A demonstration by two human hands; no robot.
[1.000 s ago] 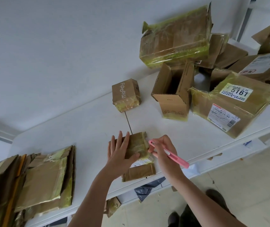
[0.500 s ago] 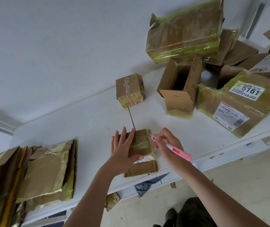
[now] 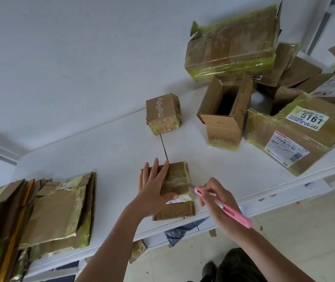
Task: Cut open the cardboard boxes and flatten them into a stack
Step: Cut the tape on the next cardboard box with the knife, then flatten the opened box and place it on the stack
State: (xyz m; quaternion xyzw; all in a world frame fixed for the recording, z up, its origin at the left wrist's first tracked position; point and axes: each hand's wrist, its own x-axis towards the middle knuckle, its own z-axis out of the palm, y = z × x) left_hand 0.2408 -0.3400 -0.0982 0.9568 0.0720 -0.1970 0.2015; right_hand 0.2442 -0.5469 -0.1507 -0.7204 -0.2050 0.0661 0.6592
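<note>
A small taped cardboard box [image 3: 177, 180] lies flat near the front edge of the white table [image 3: 101, 159]. My left hand [image 3: 154, 186] presses down on its left half with straight, spread fingers and the thumb across its label. My right hand [image 3: 215, 198] grips a pink utility knife [image 3: 223, 206] like a pen, its tip at the box's right edge beside the yellow-green tape. A stack of flattened boxes [image 3: 46, 212] lies at the table's left end.
Unopened and opened boxes stand behind and to the right: a small "moody" box [image 3: 162, 113], an upright open carton [image 3: 223, 119], a labelled "5161" box [image 3: 297, 133] and a large taped box [image 3: 233, 41] on top of others. Cardboard scraps lie on the floor below.
The view has shifted slightly. My right hand has slid the knife tip a little down along the box's right edge. My left hand stays pressed on the box.
</note>
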